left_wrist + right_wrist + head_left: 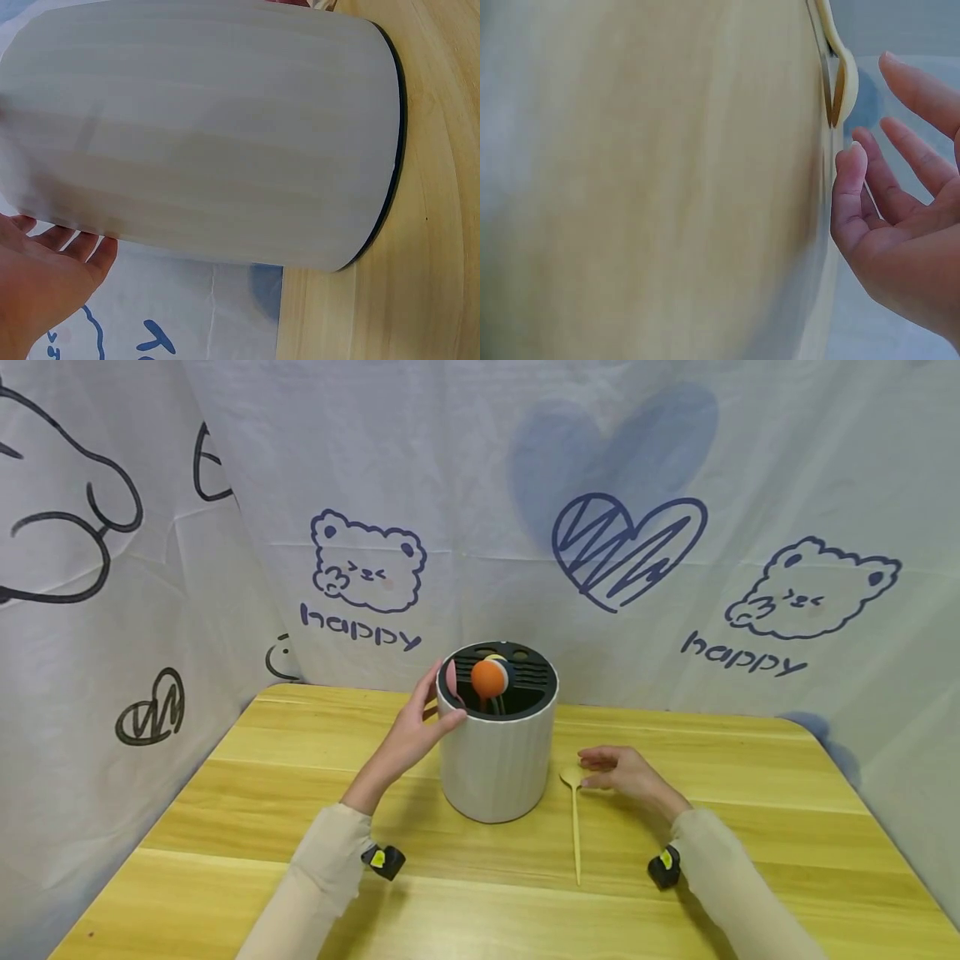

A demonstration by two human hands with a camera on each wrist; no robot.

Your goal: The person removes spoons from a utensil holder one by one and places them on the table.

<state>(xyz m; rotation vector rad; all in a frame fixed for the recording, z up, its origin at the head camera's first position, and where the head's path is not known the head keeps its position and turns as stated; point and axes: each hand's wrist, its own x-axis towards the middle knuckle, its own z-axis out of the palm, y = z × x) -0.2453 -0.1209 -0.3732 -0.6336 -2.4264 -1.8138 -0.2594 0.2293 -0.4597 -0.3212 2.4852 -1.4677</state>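
A white round utensil holder (pixel 495 768) with a black slotted top stands upright on the table. My left hand (pixel 417 727) holds its upper left side, thumb at the front rim and fingers round the side; in the left wrist view, the fingertips (pixel 101 255) touch its wall. Inside the holder are utensils with an orange rounded head (pixel 491 678) and a pink head (pixel 452 678). A pale yellow spoon (pixel 575 827) lies right of the holder, bowl pointing away from me. My right hand (pixel 626 772) is beside the bowl, fingers spread and nothing between them.
The wooden table (pixel 712 860) has its far edge just behind the holder. A white cloth (pixel 465 485) printed with bears and hearts hangs behind and at both sides. Each wrist wears a small black camera (pixel 384 862).
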